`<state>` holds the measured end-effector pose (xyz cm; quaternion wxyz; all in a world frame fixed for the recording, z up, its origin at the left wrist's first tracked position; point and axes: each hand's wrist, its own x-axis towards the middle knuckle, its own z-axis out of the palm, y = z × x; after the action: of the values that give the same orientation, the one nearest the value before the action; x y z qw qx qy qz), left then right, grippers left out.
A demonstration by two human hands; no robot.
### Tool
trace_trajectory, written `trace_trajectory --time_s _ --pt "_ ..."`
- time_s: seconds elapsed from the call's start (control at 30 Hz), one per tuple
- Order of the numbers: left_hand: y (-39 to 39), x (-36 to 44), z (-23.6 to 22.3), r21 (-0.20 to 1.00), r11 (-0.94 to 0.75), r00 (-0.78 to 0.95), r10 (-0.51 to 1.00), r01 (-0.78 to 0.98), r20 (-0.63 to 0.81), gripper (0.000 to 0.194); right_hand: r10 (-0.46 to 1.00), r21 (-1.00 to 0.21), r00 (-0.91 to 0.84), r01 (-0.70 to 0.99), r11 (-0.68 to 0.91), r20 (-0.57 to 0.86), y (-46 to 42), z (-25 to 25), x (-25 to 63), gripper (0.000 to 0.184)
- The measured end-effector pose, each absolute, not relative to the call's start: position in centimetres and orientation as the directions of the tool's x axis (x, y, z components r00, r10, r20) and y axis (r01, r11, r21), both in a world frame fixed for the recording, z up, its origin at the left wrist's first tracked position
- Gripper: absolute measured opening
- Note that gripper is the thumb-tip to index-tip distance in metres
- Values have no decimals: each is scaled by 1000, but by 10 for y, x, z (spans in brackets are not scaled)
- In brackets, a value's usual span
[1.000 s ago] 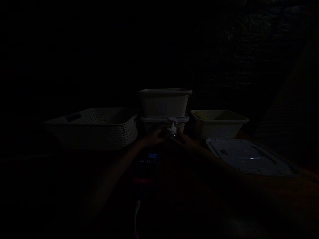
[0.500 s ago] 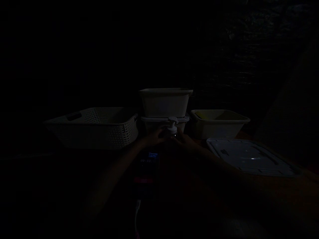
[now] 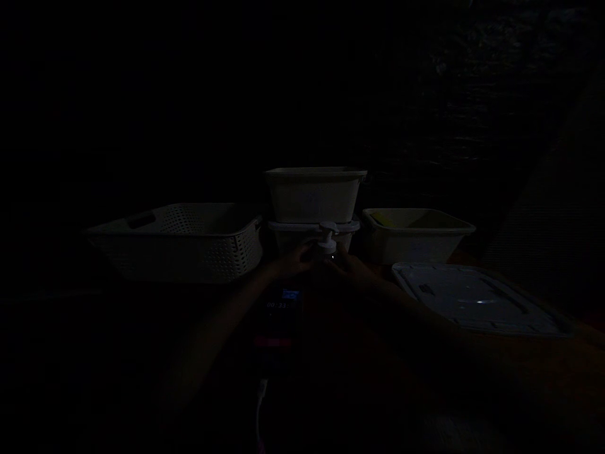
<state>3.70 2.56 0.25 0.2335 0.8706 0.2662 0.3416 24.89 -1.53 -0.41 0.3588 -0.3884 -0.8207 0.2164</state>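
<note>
The scene is very dark. A pump bottle (image 3: 326, 248) with a white pump head stands upright in the middle, its lower body lost in shadow. My left hand (image 3: 293, 262) is closed around its left side, and my right hand (image 3: 352, 270) grips it from the right. Some fingers are hard to make out in the gloom. Right behind the bottle is a lidded white tub (image 3: 283, 238) with an uncovered white tub (image 3: 312, 197) stacked on top.
On the left is a white perforated basket (image 3: 174, 255). A white basin (image 3: 416, 246) with something yellow-green (image 3: 382, 219) inside stands right, behind a flat translucent lid (image 3: 472, 299). Nearer me lie a phone (image 3: 278, 321) showing a timer and a white cable (image 3: 259, 403).
Both hands stay at the bottle with no clear movement. The picture looks slightly darker, and the view has shifted very little.
</note>
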Motion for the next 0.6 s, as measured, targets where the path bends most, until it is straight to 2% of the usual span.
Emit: trace_trajectory --time_s 0.13,0.33,0.6 --pt "25 36 3 601 -727 617 649 332 445 59 799 -631 -437 496 596 412 -16 -3 249 52" --pt "33 33 0 653 -712 654 625 256 426 56 803 -624 -447 510 592 395 -21 2 248 53" --pt "31 34 3 636 -735 644 608 235 465 57 815 -586 -445 569 577 370 -23 6 250 53"
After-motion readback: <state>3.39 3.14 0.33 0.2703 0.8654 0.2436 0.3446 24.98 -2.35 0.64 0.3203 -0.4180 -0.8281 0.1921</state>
